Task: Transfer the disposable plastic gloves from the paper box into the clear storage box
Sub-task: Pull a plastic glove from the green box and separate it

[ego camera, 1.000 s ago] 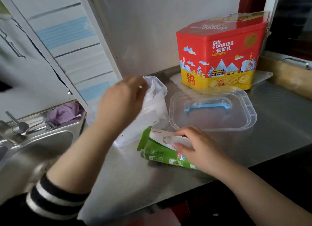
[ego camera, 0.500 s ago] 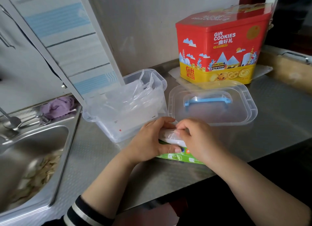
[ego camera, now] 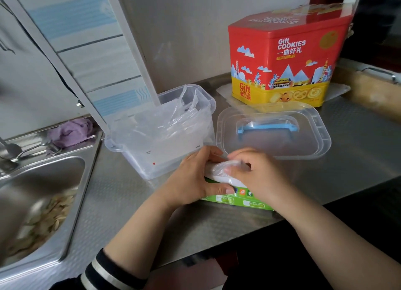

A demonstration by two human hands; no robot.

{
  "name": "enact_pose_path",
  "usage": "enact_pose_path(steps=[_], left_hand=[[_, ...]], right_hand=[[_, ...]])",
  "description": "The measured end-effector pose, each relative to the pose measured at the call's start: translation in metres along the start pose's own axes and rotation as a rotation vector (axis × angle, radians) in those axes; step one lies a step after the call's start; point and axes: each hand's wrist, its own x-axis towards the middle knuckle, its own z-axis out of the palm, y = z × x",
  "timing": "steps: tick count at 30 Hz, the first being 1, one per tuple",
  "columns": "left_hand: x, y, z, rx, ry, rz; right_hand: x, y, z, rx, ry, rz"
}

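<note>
A green and white paper box (ego camera: 238, 199) of gloves lies on the steel counter near its front edge. My left hand (ego camera: 195, 178) grips the box's left end, thumb on its front side. My right hand (ego camera: 256, 172) pinches a clear plastic glove (ego camera: 222, 167) bulging from the slot on top of the box. Just behind stands the clear storage box (ego camera: 152, 151), open, with several crumpled clear gloves (ego camera: 173, 120) inside, some sticking above its rim.
The storage box's clear lid (ego camera: 275, 133) with a blue handle lies upside down to the right. A red and yellow cookie tin (ego camera: 284, 57) stands behind it. A steel sink (ego camera: 43, 198) with scraps is at the left, a purple cloth (ego camera: 69, 132) behind it.
My left hand left the storage box, came down and took hold of the paper box's left end. My right hand's fingers have drawn a glove partly out of the slot.
</note>
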Motion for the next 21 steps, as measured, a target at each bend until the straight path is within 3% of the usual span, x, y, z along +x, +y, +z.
enact_pose_path(steps=[3, 8, 14, 16, 19, 21], left_hand=[[0.000, 0.000, 0.000, 0.025, -0.009, -0.010], [0.003, -0.003, -0.001, -0.026, -0.025, -0.013], [-0.001, -0.002, -0.002, -0.050, -0.023, -0.033], [-0.003, 0.001, -0.008, -0.199, 0.000, -0.056], [0.002, 0.015, -0.022, -0.391, 0.164, -0.031], [0.011, 0.032, -0.036, -0.467, 0.191, -0.134]], right_hand=[[-0.002, -0.009, 0.002, 0.227, 0.045, -0.006], [-0.003, -0.010, -0.008, 0.910, 0.136, 0.028], [-0.006, -0.007, -0.012, 1.078, 0.183, -0.059], [-0.006, -0.002, -0.013, 1.087, 0.190, -0.076], [-0.007, 0.002, -0.011, 1.072, 0.181, -0.097], [-0.007, 0.004, -0.009, 1.067, 0.182, -0.101]])
